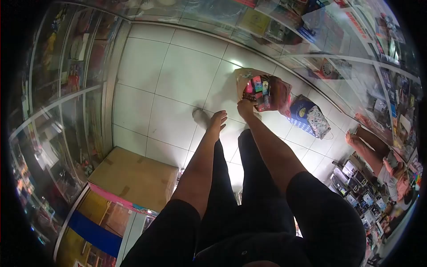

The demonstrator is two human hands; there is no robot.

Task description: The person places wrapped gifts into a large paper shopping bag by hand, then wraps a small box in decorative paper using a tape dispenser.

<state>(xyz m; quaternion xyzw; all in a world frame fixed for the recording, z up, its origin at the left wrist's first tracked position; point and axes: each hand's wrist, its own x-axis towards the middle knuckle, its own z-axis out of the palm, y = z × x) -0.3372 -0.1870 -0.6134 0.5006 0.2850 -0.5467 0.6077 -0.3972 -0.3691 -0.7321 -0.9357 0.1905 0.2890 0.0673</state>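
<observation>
My right hand is at the near edge of a brown bag on the tiled floor. Its fingers are curled in at the rim and seem closed on it, though the fingertips are partly hidden. Inside the bag's mouth lie several small colourful packs, and reddish plastic wrapping covers its right side. To the left, my left hand hangs above the floor near my foot, fingers stretched out and holding nothing. Just right of the brown bag stands a blue patterned bag.
Glass display cases run along the far side, with another glass cabinet on the left. A large cardboard box sits at lower left. On the right are another person's bare legs, beside many small boxed goods.
</observation>
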